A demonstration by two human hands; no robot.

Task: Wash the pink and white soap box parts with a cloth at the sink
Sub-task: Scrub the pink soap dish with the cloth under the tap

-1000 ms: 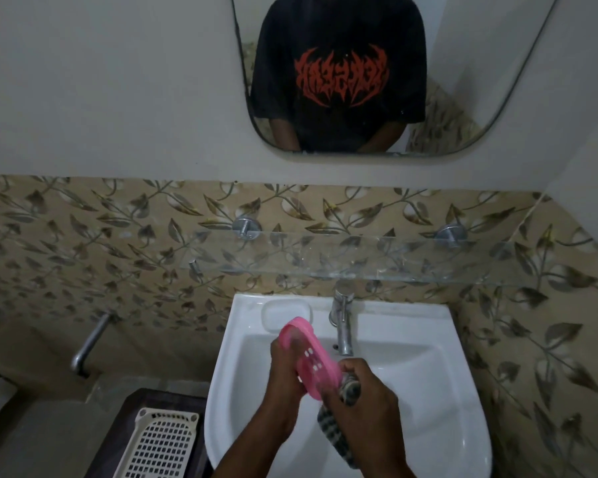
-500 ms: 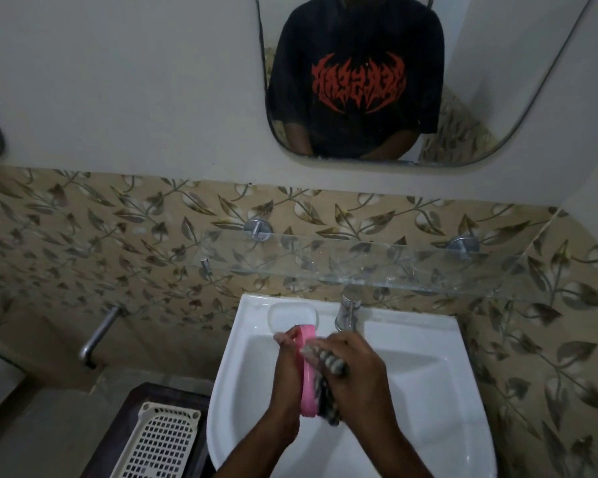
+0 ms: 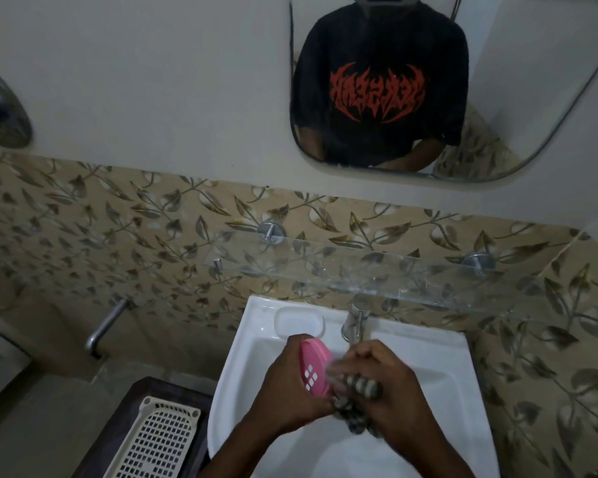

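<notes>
Over the white sink (image 3: 242, 367), my left hand (image 3: 283, 388) holds the pink soap box part (image 3: 314, 369) tilted on edge, its face with small drain slots turned toward me. My right hand (image 3: 384, 384) is closed on a grey striped cloth (image 3: 358, 401) and presses it against the pink part's right side. The white perforated soap box part (image 3: 154, 439) lies on the dark stand left of the sink, apart from both hands. Blur hides my right fingertips.
A chrome tap (image 3: 355, 322) stands just behind my hands. A glass shelf (image 3: 377, 270) juts out above the sink at the wall. A metal pipe spout (image 3: 106, 326) sticks out of the tiled wall at left. A mirror (image 3: 497, 98) hangs above.
The pink part has turned from edge-on to showing its slotted face. My right hand with the cloth has slid lower and to the right along it. The camera view tilted down slightly.
</notes>
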